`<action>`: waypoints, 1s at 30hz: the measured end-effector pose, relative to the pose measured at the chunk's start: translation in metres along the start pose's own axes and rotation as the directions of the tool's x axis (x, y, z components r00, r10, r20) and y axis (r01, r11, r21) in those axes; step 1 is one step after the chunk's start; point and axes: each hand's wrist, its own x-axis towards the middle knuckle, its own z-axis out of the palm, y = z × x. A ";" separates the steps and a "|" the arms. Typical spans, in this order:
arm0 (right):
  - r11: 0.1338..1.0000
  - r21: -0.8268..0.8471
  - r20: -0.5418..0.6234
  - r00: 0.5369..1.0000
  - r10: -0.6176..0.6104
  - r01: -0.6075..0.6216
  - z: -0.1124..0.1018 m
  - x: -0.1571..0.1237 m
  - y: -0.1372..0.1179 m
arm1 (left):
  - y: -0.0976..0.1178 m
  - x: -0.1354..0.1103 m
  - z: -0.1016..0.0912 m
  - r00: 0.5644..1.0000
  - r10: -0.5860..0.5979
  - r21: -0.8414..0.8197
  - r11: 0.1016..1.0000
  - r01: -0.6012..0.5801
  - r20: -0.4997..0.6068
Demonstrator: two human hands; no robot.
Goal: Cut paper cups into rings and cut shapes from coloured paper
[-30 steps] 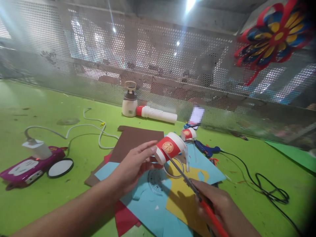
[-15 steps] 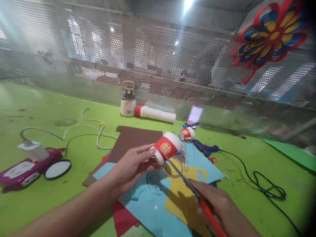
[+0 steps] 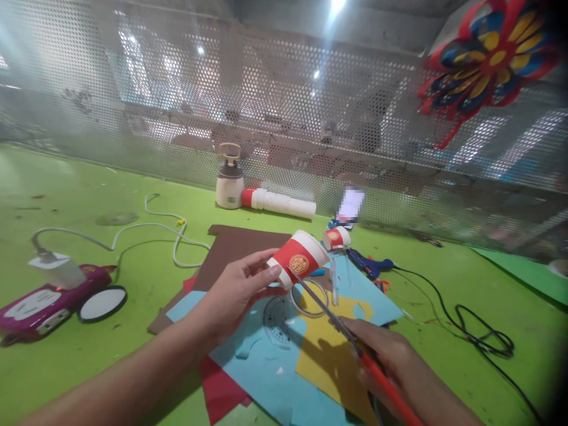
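Observation:
Tilted in my left hand [image 3: 246, 293] is a white and red paper cup [image 3: 306, 248] with a round gold emblem; my fingers wrap round its base end. My right hand [image 3: 390, 361] grips red-handled scissors [image 3: 386, 384], and the tips of their metal blades touch or nearly touch the cup near the emblem. Underneath lie blue paper [image 3: 261, 378], yellow paper [image 3: 328, 373], a clear protractor [image 3: 276, 322] and a roll of tape [image 3: 309, 297]. Behind them a second paper cup [image 3: 336, 238] rests on its side.
A blue glue gun [image 3: 370, 264] trails a black cord [image 3: 444, 302] to the right. At left are a purple power strip [image 3: 48, 307] with a white plug and a round mirror-like disc [image 3: 103, 304]. A spray bottle [image 3: 229, 189] and paper rolls [image 3: 284, 204] stand near the mesh screen.
The cup has risen slightly and turned in my left hand, its open end tipping a little more upward. The scissors have shifted slightly and stay near the emblem.

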 end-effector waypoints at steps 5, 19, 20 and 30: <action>0.998 -0.060 -0.056 0.998 -0.004 0.000 0.005 -0.002 0.001 | -0.002 0.000 0.001 0.995 -0.064 -0.048 0.997 0.068 0.075; 0.974 -0.210 -0.056 0.996 0.076 -0.086 0.012 -0.014 0.004 | -0.013 -0.003 0.008 1.000 0.028 -0.025 0.999 -0.028 -0.002; 0.972 -0.222 -0.061 0.996 0.072 -0.084 0.012 -0.014 0.004 | -0.013 -0.003 0.009 0.999 0.034 -0.023 0.999 -0.034 -0.010; 0.967 -0.238 -0.044 0.996 0.078 -0.086 0.013 -0.013 0.001 | -0.009 -0.005 0.012 0.999 0.018 -0.023 1.000 -0.019 -0.035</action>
